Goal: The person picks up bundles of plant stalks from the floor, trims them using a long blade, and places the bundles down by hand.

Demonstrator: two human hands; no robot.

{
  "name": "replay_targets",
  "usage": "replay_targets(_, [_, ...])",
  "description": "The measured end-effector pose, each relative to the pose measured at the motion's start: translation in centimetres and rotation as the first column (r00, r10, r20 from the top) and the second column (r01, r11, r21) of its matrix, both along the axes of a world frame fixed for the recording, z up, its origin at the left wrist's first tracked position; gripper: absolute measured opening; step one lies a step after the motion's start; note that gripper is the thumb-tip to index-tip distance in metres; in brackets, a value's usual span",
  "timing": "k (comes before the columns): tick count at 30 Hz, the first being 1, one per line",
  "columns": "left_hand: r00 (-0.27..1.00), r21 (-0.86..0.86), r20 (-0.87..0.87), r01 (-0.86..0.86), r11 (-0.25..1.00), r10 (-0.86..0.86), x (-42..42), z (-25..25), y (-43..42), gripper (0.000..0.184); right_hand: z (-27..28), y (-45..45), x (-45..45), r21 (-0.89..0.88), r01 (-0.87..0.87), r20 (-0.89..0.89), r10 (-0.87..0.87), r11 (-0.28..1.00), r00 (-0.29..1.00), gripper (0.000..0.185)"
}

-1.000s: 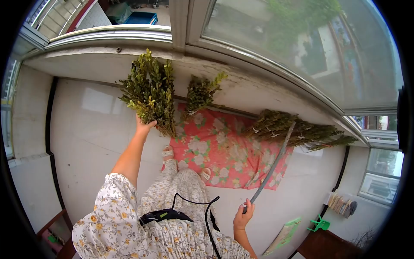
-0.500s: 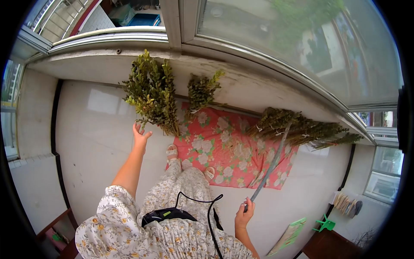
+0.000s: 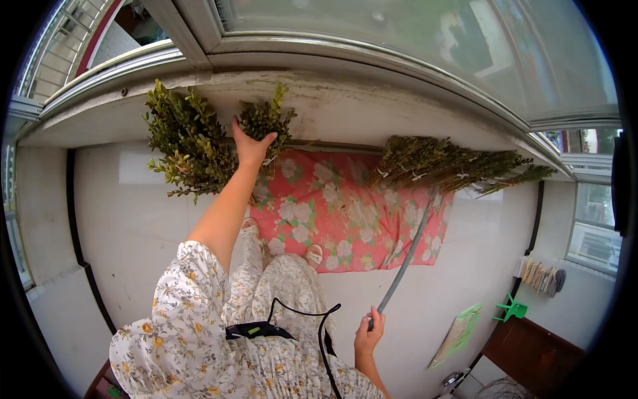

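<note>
My left hand (image 3: 252,147) is at the small leafy bunch (image 3: 266,123) by the wall, thumb and forefinger spread around its lower part; the other fingers are hard to see. Left of it, the large leafy bunch (image 3: 189,136) leans against the wall. In my right hand (image 3: 369,331) is the lower end of a long grey rod (image 3: 407,261), which slants up across the red floral cloth (image 3: 304,213). The rod's far end is near a row of tied leafy bunches (image 3: 452,163) at the right.
A windowsill (image 3: 345,86) and window frame run along the top. At the lower right are a green plastic item (image 3: 512,308), a green-edged panel (image 3: 456,336), a brown surface (image 3: 531,352) and a hanging bundle (image 3: 543,276). My sandalled feet are at the cloth's near edge.
My left hand has let go of the large bunch and moved right to the small one. The large bunch now leans more to the left. The rod's far end has come down off the row of bunches.
</note>
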State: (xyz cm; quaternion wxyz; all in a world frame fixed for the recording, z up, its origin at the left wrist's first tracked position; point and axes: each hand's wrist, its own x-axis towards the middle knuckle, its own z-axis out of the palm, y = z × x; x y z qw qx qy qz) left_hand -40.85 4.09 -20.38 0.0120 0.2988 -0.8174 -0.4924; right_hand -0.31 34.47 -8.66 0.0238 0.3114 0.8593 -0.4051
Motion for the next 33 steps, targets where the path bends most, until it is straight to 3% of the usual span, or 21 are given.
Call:
replay_targets(3, [1.000,-0.015,-0.009,-0.025,1.000,0.025,-1.8,-1.4,-0.2,0.095,0.4,-0.5,0.7,-0.052,0.097,0.036,-0.095,0.994,0.995,0.031])
replay_targets(5, [1.000,0.008,0.000,0.008,1.000,-0.008,-2.4,-1.7,-0.7,0.084,0.2,-0.5,1.2,-0.064,0.122,0.030,-0.121,0.990,0.992,0.031])
replay_targets(6, [0.993,-0.037,0.016,0.115,0.993,-0.114,-2.4,-1.5,-0.9,0.069,0.0,-0.6,1.4,-0.079,0.128,0.019,-0.127,0.989,0.992,0.030])
replay_targets(9, [0.983,-0.030,0.097,0.160,0.987,-0.156,-1.1,-2.0,0.7,0.057,-1.4,0.3,2.2,-0.046,0.087,0.001,-0.087,0.995,0.996,0.031])
replay_targets(11, [0.986,-0.100,0.052,0.165,0.981,-0.160,1.5,-1.2,2.3,0.047,-0.9,0.3,1.3,-0.090,0.089,0.007,-0.089,0.992,0.996,0.033])
replay_targets(13, [0.904,-0.154,-0.080,0.404,0.902,-0.419,3.9,0.2,3.5,0.039,-0.7,0.5,-0.1,-0.134,0.094,0.007,-0.094,0.986,0.996,0.034])
replay_targets(14, [0.869,-0.160,-0.135,0.455,0.876,-0.476,4.7,0.9,4.3,0.038,-1.0,0.6,-0.7,-0.075,0.007,-0.039,-0.010,0.997,0.999,0.036])
replay_targets(16, [0.807,-0.154,-0.240,0.517,0.842,-0.540,6.1,4.4,7.0,0.036,-1.6,1.2,-1.9,0.011,-0.094,-0.104,0.094,0.996,0.990,0.044])
replay_targets(23, [0.549,-0.123,-0.330,0.781,0.612,-0.768,7.8,21.7,15.1,0.033,-6.7,2.1,-4.2,0.000,0.029,0.052,-0.029,1.000,0.998,0.061])
replay_targets(24, [0.569,-0.013,-0.320,0.797,0.604,-0.757,8.1,24.3,16.0,0.032,-7.6,2.2,-3.9,-0.038,0.064,0.046,-0.062,0.997,0.997,0.063])
replay_targets(27, [0.486,-0.026,-0.302,0.856,0.517,-0.820,9.1,31.7,18.5,0.032,-6.9,3.7,-4.6,-0.098,0.137,0.053,-0.132,0.986,0.990,0.065])
replay_targets(31, [0.340,0.016,-0.379,0.932,0.361,-0.861,12.2,36.8,22.4,0.033,-4.7,7.1,-6.5,-0.216,0.227,0.164,-0.194,0.950,0.967,0.065])
replay_targets(33, [0.185,-0.141,-0.524,0.944,0.299,-0.831,14.3,37.0,25.3,0.030,-3.6,8.7,-8.1,-0.393,0.266,0.092,-0.250,0.880,0.964,0.065])
